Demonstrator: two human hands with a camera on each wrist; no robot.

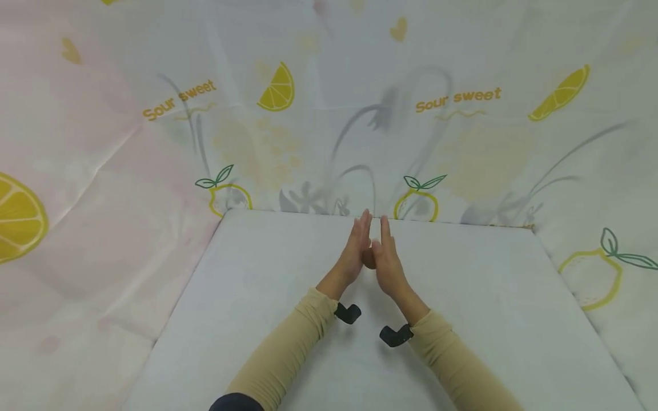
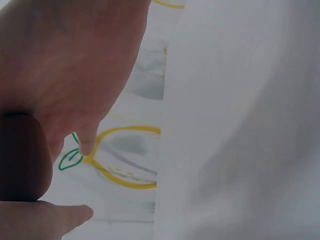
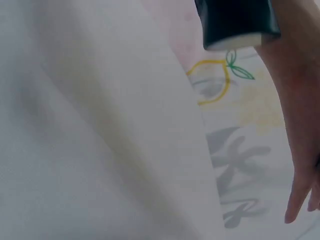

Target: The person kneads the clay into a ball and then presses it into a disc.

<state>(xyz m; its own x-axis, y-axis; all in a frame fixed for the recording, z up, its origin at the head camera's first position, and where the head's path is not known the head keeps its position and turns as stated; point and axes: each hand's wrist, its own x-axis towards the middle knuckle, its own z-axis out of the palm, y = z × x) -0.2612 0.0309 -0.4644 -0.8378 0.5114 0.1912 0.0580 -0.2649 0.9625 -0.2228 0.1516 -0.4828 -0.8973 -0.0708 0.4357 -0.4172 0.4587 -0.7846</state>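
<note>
Between my two upright palms is a smooth brown rounded lump (image 1: pixel 368 260), its sides partly covered by the hands. My left hand (image 1: pixel 352 251) presses it from the left, fingers straight and pointing away. From the right, my right hand (image 1: pixel 388 265) faces it with the palm flat and fingers extended. In the left wrist view the brown lump (image 2: pixel 25 160) looks dark and thick, with the right palm (image 2: pixel 80 65) above it and a left-hand finger (image 2: pixel 45 220) below. The right wrist view shows the left hand (image 3: pixel 300 125) at its right edge.
A white tabletop (image 1: pixel 288 245) lies under the hands. Behind and beside it hangs a pale cloth (image 1: pixel 329 68) printed with lemons and lettering. Black curved mounts (image 1: pixel 348 314) sit on the inner wrists, one showing as a dark cylinder (image 3: pixel 237 22) in the right wrist view.
</note>
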